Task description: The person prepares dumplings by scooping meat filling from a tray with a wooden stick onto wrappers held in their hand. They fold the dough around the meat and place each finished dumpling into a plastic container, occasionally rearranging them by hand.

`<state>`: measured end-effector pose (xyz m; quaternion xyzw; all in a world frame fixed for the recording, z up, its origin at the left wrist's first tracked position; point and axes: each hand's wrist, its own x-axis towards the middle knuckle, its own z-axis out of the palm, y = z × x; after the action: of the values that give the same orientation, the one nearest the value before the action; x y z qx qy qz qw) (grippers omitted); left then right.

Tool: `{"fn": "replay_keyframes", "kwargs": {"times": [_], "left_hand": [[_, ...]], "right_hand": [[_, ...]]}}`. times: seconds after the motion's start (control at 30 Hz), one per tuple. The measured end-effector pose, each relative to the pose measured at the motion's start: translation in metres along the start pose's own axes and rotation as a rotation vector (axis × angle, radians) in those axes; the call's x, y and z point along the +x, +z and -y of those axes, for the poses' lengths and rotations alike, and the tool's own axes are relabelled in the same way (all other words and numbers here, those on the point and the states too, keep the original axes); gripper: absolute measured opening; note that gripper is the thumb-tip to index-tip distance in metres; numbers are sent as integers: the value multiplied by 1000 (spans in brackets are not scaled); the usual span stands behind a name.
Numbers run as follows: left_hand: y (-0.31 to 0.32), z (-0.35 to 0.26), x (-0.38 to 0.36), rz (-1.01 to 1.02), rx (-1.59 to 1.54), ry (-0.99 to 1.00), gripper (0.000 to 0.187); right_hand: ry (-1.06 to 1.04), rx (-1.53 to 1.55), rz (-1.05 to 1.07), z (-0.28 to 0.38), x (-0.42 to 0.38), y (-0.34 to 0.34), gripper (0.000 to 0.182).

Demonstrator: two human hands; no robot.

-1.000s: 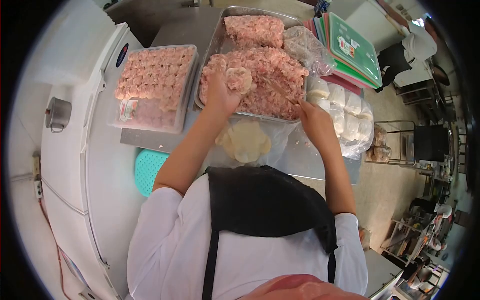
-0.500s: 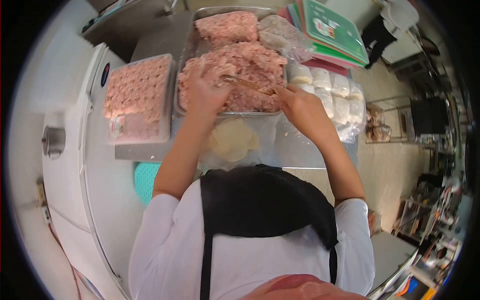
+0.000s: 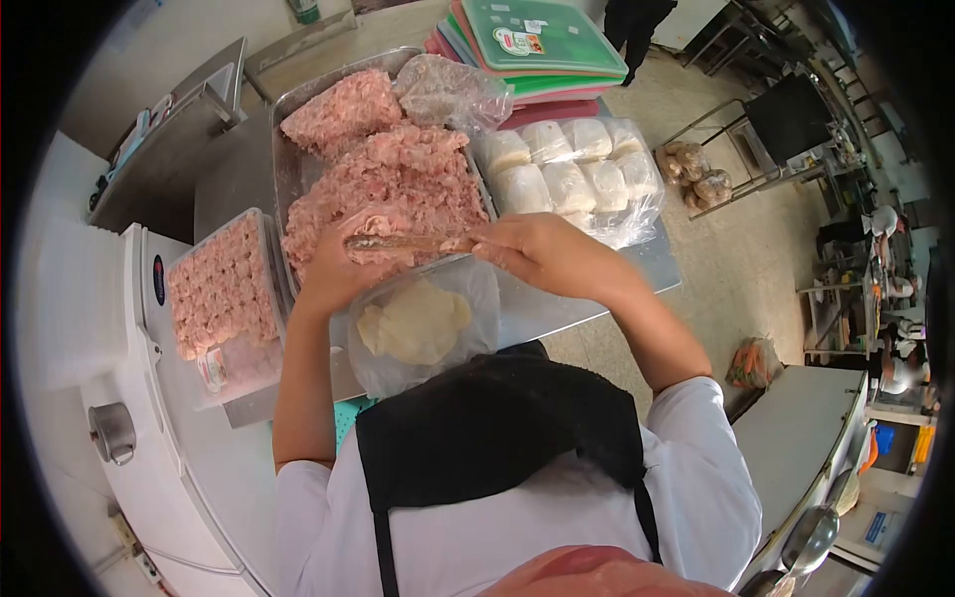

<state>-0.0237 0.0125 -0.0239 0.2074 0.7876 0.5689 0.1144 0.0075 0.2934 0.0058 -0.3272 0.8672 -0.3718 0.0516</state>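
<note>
My left hand [image 3: 333,267] curls around a lump of pinkish ground meat [image 3: 374,225] at the near edge of the metal tray [image 3: 283,119]. The stick-like wooden spatula [image 3: 413,242] is gripped in my right hand [image 3: 537,253], its flat end laid against the lump in my left palm. Behind both hands, a large mass of ground meat [image 3: 388,179] fills much of the tray, with a separate block of meat [image 3: 343,111] further back. Just below my hands, pale round dough wrappers [image 3: 413,323] lie stacked on a clear plastic bag [image 3: 477,308].
At left stands a plastic container of small meat-filled pieces [image 3: 221,289] in rows. Bagged white blocks [image 3: 567,184] sit at right, before stacked coloured lids [image 3: 542,40]. A clear bag [image 3: 453,92] rests on the tray's far corner. A person [image 3: 637,30] stands behind.
The view has turned and shifted. Both hands have come nearer from over the meat to the tray's near edge, and the spatula's end now rests at my left palm.
</note>
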Motion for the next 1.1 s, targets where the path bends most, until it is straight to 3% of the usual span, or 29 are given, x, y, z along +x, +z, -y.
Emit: {"fn": "replay_keyframes", "kwargs": {"times": [0.07, 0.17, 0.27, 0.37, 0.47, 0.53, 0.63, 0.73, 0.8, 0.83, 0.93, 1.0, 1.1], "left_hand": [[-3, -1, -2, 20, 15, -133, 41], [-11, 17, -2, -8, 79, 9, 43], [-8, 3, -2, -203, 113, 239, 44], [-17, 1, -9, -107, 140, 70, 47], [-24, 24, -13, -85, 294, 150, 46], [-23, 41, -12, -185, 230, 18, 45], [-24, 43, -3, -196, -17, -258, 53], [-25, 77, 9, -261, 120, -274, 63], [-19, 80, 15, -375, 168, -295, 70], [-18, 74, 17, -324, 185, -238, 72], [-9, 47, 17, -172, 224, -33, 75], [-5, 27, 20, -63, 247, 178, 72], [-8, 40, 23, -79, 325, 123, 64]], "right_hand": [[12, -51, -7, 5, 0, 1, 29], [21, -105, -34, 11, 0, -7, 30], [-34, -67, -110, 10, 1, -6, 29], [-72, -92, -120, 7, 4, 7, 27], [-97, -207, -130, 6, 8, 22, 29], [-54, -373, -151, 19, 7, 15, 32], [21, -441, -233, 27, 6, 27, 28], [124, -417, -166, -12, 4, 45, 28], [361, -448, -5, -47, -4, 42, 27], [477, -461, 75, -53, -7, 34, 27], [481, -298, -118, -45, -30, 25, 26], [337, -99, -274, -32, -36, 18, 21], [148, -20, -317, -20, -38, 19, 19]]}}
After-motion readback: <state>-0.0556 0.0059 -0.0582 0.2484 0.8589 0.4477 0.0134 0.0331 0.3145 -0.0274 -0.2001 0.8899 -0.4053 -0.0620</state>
